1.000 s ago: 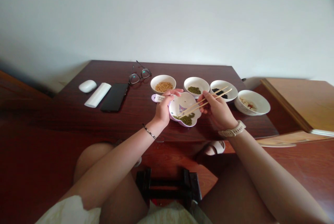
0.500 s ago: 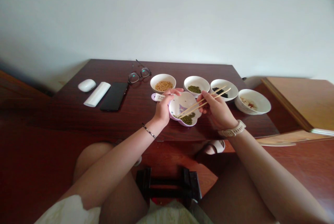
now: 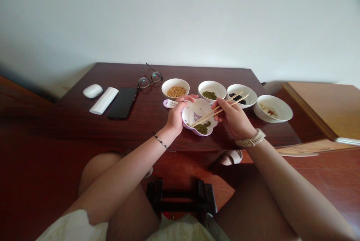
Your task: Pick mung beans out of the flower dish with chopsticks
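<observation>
My left hand grips the left side of a scalloped white-and-lilac bowl with a cartoon print, tilted toward me. Small mung beans lie gathered at its near side. Wooden chopsticks are held in my right hand, their tips down in the bowl at the left edge of the beans. Whether a bean sits between the tips is too small to tell. Just beyond stand a white bowl of mung beans, another bowl of black beans, and a bowl of soybeans.
At the right end of the table stands a larger white bowl with pale and reddish bits in it. On the left lie glasses, a black phone, a white case and a small white rounded case.
The chopstick tips have shifted slightly to the left and come closer together in the scalloped bowl. Both hands keep their hold; the view has tipped very slightly.
</observation>
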`<state>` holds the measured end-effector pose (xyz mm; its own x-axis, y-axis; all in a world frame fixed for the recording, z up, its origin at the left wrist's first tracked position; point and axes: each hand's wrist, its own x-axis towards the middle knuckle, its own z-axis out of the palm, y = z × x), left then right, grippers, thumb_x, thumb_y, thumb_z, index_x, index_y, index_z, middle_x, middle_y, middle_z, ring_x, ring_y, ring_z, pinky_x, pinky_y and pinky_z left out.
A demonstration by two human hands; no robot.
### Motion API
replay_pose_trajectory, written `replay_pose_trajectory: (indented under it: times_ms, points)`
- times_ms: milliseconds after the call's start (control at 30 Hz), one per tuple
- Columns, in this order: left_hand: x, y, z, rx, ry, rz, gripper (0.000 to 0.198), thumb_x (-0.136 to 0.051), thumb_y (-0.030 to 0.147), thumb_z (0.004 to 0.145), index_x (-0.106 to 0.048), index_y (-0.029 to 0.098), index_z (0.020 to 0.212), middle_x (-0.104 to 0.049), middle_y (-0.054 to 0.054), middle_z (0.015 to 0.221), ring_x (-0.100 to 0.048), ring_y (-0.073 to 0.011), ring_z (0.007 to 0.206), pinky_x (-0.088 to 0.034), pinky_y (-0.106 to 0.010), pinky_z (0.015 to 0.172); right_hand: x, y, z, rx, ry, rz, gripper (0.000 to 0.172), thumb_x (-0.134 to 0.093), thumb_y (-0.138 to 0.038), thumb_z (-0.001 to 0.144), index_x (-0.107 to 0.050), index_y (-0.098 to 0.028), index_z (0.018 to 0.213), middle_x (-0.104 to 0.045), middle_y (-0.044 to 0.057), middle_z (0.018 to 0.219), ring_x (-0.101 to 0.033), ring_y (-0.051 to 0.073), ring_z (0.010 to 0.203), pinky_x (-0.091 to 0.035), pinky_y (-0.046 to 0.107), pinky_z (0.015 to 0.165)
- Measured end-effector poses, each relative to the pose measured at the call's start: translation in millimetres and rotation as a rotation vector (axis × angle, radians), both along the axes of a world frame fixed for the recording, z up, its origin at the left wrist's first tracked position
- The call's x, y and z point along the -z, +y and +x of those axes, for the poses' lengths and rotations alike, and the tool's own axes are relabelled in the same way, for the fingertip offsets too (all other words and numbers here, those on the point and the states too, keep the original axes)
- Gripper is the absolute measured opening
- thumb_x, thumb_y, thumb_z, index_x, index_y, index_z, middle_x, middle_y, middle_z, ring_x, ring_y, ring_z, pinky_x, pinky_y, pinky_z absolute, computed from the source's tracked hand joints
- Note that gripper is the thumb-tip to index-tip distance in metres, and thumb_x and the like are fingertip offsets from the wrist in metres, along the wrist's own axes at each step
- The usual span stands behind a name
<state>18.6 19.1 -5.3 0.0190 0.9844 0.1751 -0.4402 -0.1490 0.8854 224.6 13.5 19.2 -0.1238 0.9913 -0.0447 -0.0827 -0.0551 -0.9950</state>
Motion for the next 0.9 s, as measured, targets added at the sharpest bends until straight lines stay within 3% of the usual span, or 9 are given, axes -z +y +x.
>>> replay_pose_trajectory:
  times_ms: [900]
  points:
    - [-0.4,-1.1,0.8,0.038,-0.01,-0.015,0.015,-0.058,0.027,0.087,-0.072,0.022,0.083,-0.079,-0.007,0.122,-0.066,-0.033,0.13,-0.043,-0.053,0.121,-4.1,-6.4,-5.3,-0.026,-0.11,0.041,0.043,-0.067,-0.06,0.102,-0.073,-0.021,0.085,-0.066,0.002,0.06,-0.06,0.015,0.052,-0.045,0.026,0.047]
